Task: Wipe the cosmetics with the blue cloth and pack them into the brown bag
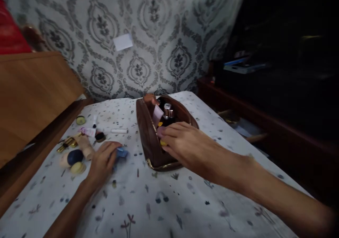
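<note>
A brown zip pouch [144,139] lies unzipped on the printed sheet, with a silver-capped bottle [167,111], a pale pink item [158,114] and yellow bits inside. My right hand [182,140] reaches over its near side, fingers curled together around something purplish and yellow that is mostly hidden. Left of the pouch, my left hand [103,160] is closed on a small blue item [122,152], blurred. Beyond that hand lie a dark blue-capped item [75,157], a yellowish round item [78,167], a beige tube [86,147] and a small black jar [100,137].
A white stick-shaped tube [119,131], a pink-and-white tube [88,131], gold items [65,144] and a green-lidded round pot [80,120] lie on the left. A wooden panel [37,100] borders the left side. Dark furniture with an open drawer [246,128] stands right.
</note>
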The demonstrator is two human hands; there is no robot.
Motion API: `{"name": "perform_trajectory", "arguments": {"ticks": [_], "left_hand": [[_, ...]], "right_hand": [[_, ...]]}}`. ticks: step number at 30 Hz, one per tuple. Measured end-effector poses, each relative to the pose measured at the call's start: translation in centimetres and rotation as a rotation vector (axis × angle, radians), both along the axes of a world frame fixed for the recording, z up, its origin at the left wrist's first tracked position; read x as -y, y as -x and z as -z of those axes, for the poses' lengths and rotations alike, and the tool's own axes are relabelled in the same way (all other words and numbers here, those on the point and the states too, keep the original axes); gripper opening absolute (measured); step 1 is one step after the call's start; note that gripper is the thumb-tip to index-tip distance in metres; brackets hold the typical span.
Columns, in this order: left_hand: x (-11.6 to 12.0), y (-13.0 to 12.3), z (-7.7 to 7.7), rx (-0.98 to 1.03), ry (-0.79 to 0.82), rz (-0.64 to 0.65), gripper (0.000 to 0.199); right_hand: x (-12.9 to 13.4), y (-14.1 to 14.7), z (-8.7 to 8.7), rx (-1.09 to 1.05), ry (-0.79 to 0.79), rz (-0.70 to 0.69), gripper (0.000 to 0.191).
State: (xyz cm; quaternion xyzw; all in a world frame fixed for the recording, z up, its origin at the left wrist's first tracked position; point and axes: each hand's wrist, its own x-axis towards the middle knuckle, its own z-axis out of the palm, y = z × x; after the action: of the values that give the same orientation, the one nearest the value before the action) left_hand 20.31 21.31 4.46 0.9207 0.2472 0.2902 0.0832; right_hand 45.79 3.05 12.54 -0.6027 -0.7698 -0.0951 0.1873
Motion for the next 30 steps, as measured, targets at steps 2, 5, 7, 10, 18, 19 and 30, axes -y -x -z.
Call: {"name": "perform_trajectory", "arguments": {"ticks": [2,5,7,10,18,19,30], "left_hand": [[-0.4,0.7,1.8,-0.064,0.043,-0.013,0.027],[-0.4,1.0,3.3,-0.123,0.049,-0.022,0.025],[-0.1,1.0,3.6,-0.147,0.048,-0.018,0.023],[0.2,0.7,3.5,-0.168,0.052,-0.008,0.02],[-1.0,0.0,2.7,-0.238,0.089,-0.105,0.023],[-1.4,-0.2,2.6,-0.244,0.101,-0.121,0.022],[-4.2,-1.6,4.2,-0.291,0.038,-0.257,0.023]], "right_hand": [[0.3,0.9,0.5,-0.079,-0.083,0.042,0.021],[0.6,3.4,1.6,-0.227,-0.264,-0.022,0.025],[0.6,5.5,2.8,-0.3,-0.31,-0.145,0.025],[-0.5,8.4,5.2,-0.321,-0.18,-0.267,0.02],[-7.9,12.4,10.0,-0.632,0.106,-0.132,0.017],[-8.7,12.6,10.5,-0.689,0.106,-0.105,0.017],[-10.9,12.1,15.7,-0.832,0.028,-0.114,0.017]]}}
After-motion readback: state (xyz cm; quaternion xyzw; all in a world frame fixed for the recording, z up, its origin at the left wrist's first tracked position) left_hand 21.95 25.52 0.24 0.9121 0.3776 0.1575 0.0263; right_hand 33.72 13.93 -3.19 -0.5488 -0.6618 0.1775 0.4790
